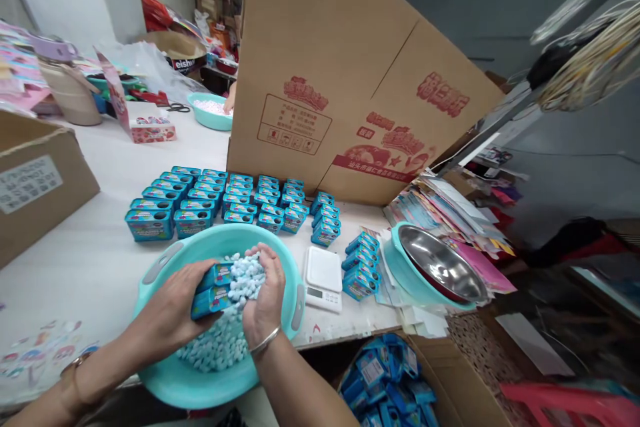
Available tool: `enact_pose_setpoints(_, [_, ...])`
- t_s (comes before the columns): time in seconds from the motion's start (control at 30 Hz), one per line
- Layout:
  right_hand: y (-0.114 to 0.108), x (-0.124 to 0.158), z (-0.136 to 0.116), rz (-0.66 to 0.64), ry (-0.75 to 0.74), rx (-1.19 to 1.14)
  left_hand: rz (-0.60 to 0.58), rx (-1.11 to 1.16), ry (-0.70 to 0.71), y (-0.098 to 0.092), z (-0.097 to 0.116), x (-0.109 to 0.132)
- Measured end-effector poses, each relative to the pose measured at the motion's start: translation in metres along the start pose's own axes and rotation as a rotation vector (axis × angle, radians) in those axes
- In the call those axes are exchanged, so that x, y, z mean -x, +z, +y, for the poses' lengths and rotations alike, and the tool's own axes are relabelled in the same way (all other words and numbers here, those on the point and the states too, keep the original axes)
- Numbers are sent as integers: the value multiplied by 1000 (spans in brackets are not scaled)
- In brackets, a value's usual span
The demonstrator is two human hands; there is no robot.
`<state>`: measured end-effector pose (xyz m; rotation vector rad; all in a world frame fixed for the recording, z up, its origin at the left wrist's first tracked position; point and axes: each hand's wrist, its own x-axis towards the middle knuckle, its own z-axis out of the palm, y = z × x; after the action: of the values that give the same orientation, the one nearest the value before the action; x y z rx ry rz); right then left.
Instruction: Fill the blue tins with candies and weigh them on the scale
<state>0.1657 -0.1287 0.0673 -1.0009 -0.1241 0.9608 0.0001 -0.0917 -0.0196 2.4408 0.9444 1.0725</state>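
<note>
My left hand (173, 300) grips two small blue boxes (211, 301) side by side over a turquoise basin (220, 395). Their far ends point toward my right hand (267, 307), which is cupped around a heap of pale blue candies (247, 277). This heap lies against the ends of the boxes, and whether any candies are inside them is hidden. More loose candies (213, 350) fill the bottom of the basin. Just right of the basin sits a white digital scale (323, 270), with nothing on its plate. Rows of similar blue boxes (149, 223) stand behind the basin.
A large cardboard carton (360, 33) rises behind the rows. Stacked basins with a metal bowl (443, 260) stand at right, near paper sheets. Below the table edge, a carton holds many blue boxes (390, 380). Another person's hand (231, 99) reaches into a far basin (210, 119).
</note>
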Motion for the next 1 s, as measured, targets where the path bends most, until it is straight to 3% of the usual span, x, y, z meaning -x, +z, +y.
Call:
enact_pose_setpoints(0.4, [-6,-7,-9,-104,52,180,-21,-54,36,1,3,-8])
enact_pose_setpoints(0.83, [-6,0,-15,-167,61,245,-53,-59,9,-10,5,-12])
enact_pose_setpoints(1.0, [-12,15,-10,-217,36,381,-55,-76,-24,-7,8,-11])
